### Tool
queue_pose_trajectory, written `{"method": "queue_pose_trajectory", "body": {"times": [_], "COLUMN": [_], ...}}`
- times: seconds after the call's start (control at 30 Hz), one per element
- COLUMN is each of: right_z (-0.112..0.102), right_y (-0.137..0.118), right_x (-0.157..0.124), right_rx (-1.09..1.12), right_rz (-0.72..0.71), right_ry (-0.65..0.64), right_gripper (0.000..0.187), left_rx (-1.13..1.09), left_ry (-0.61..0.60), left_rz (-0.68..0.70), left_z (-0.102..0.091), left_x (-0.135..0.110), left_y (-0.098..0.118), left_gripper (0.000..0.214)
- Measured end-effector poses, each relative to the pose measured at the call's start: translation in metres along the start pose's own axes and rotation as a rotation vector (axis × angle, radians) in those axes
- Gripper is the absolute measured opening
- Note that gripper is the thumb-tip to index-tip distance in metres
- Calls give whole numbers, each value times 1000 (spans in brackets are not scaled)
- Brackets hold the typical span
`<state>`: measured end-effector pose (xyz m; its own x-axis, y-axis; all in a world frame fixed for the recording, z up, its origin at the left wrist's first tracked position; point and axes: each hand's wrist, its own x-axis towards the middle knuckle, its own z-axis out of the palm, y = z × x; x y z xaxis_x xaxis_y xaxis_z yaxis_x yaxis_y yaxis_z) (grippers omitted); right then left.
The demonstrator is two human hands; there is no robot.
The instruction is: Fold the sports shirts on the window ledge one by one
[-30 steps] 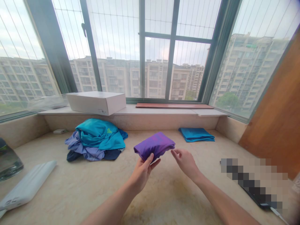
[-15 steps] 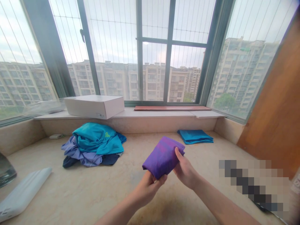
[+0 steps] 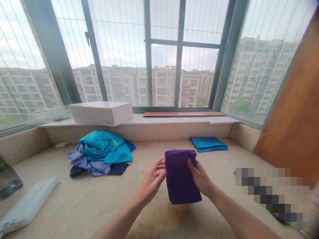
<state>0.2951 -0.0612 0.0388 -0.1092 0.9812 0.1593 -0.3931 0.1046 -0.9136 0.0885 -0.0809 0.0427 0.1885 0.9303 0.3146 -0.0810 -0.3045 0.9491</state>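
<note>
A purple garment (image 3: pixel 181 179), folded into a neat rectangle, is held upright above the counter. My right hand (image 3: pixel 201 176) pinches its upper right edge, thumb on the near face and the other fingers behind. Beside its left edge is my left hand (image 3: pixel 152 181), fingers apart and curved toward the cloth; whether the fingertips touch it I cannot tell. Behind it to the right lies a folded blue garment (image 3: pixel 208 144). At the left is a loose heap of clothes, with a teal shirt (image 3: pixel 104 146) on top of a lavender piece (image 3: pixel 93 165) and dark navy cloth (image 3: pixel 119 168).
A white box (image 3: pixel 102 113) and a reddish-brown board (image 3: pixel 184 114) rest on the window ledge. At the left are a white elongated object (image 3: pixel 30 204) and a clear container (image 3: pixel 8 181). A dark item, partly blurred out, lies at the right near a wooden panel (image 3: pixel 289 109).
The purple garment has turned from a slant to upright in my right hand. My left hand has let go of its lower edge and moved to its left side.
</note>
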Motion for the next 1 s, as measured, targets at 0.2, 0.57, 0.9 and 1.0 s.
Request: {"method": "queue_pose_trajectory", "body": {"times": [0.2,0.57,0.9,1.0], "right_z": [14,13,-102,-140], "right_y": [1,8,-20,-37], "right_x": [-10,-11,107,149], "right_rx": [-71,-74,-37,-108], "right_rz": [89,261,96,60], "right_ry": [-131,-216,655,803], "right_gripper": [58,49,27,29], "left_rx": [-26,-15,37,46], "left_ry": [-33,151,92,50], "left_rz": [-122,-226,-204,-188], "left_z": [10,1,-15,-15], "left_x": [-4,5,13,12], "left_y": [-16,-13,-16,-16], "left_gripper": [50,54,55,54]}}
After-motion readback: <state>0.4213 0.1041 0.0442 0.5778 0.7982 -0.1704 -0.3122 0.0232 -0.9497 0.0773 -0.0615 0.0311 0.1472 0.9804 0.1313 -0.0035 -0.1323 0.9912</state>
